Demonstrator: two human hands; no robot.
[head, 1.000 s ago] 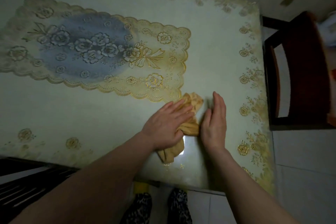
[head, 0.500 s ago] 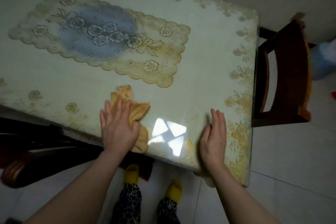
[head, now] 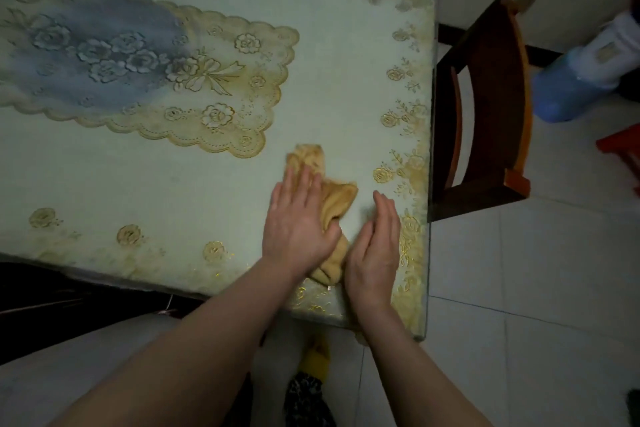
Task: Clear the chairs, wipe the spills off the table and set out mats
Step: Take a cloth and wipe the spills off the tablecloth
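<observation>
A crumpled yellow cloth [head: 337, 196] lies on the table [head: 207, 184] near its front right corner. My left hand [head: 298, 222] presses flat on the cloth with straight fingers. My right hand [head: 375, 246] stands on its edge just right of the cloth, fingers straight, touching the table top. The table has a pale cover with gold flower print and a blue floral centre [head: 104, 52].
A dark wooden chair [head: 485, 107] stands at the table's right end. A blue and white container [head: 588, 73] sits on the tiled floor beyond it, with a red object [head: 620, 146] nearby. Another dark chair [head: 52, 305] is under the front left edge.
My left hand slid the cloth to the right, back beside my right hand near the corner. The right hand stayed about where it was.
</observation>
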